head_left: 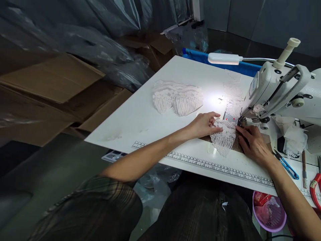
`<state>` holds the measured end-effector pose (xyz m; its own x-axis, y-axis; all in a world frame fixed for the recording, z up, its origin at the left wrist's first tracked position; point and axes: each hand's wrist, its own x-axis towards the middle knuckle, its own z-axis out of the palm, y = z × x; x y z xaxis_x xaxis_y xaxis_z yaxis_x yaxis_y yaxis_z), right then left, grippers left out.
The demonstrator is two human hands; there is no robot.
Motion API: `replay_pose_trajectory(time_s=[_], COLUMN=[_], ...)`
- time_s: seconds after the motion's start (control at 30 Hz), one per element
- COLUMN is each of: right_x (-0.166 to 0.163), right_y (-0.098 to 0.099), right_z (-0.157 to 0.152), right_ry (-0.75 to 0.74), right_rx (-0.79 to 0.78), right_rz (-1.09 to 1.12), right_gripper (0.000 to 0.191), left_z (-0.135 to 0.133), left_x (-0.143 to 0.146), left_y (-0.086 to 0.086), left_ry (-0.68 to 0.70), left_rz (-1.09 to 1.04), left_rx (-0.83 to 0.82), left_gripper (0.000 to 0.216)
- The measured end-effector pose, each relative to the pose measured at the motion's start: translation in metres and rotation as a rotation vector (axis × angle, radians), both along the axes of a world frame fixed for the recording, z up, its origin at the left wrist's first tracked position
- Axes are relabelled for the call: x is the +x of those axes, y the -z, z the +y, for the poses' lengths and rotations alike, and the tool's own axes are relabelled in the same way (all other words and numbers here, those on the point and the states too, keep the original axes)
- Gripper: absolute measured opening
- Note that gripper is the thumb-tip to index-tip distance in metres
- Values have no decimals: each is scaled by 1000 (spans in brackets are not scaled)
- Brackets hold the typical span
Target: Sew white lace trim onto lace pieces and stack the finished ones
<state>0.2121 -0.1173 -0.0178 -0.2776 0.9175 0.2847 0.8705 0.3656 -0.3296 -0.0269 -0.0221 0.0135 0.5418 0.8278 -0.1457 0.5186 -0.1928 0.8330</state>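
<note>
A piece of white lace (224, 135) lies at the needle area of the sewing machine (265, 90), its scalloped end hanging toward the table's front edge. My left hand (203, 126) has the lace's left edge between thumb and fingers. On the other side, my right hand (254, 142) presses its index fingertip and thumb at the lace's right edge, close to the presser foot. More lace (233, 90) trails away behind the needle. Farther left on the table rests a folded, gathered lace piece (178, 97), apart from both hands.
Blue thread snips (286, 164), a brown pen-like tool (304, 169) and red-handled scissors (315, 190) lie at right. Lace scraps (294, 137) sit beside the machine. A white lamp (224, 59) lights the table. Below hangs a purple basket (269, 224); cardboard boxes (52, 80) stand left.
</note>
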Motion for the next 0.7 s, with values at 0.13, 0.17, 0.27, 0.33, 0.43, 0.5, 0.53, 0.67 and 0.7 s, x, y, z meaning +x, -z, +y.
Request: replay_pose_trajectory(time_s=[0.13,0.17,0.27,0.33,0.43,0.5,0.53,0.67,0.7], right_x=[1,0,-2,-4,-6,-7,-7,-5,-5], right_y=[-1,-1,0,0,1,1,1,-2,-3], right_z=[-5,-6,-9,-9,-9,-9,-9,-10,-10], right_ry=[-3,-14,-35,-23,2,12,13,7,6], right_rx=[5,11,31,40,35,32,31,12,1], right_rz=[97,92,31,-11,-41,-38,-30,62,92], right_gripper=[44,42,40,40,40,39,39,41,41], left_z=[2,3,5,6,8,8,9,9,9], left_x=[1,1,2,2,1,1,0,-1,-2], left_y=[-1,-2,-1,1,4,6,7,9,9], left_ry=[-12,-15,-27,-30,-28,-20,-13,12,11], left_rz=[7,11,-8,-44,-78,-78,-72,-50,-47], left_rx=[-51,-69,-145,-186,-195,-174,-159,-105,-94], left_gripper=[63,63,63,63,61,61,62,66,67])
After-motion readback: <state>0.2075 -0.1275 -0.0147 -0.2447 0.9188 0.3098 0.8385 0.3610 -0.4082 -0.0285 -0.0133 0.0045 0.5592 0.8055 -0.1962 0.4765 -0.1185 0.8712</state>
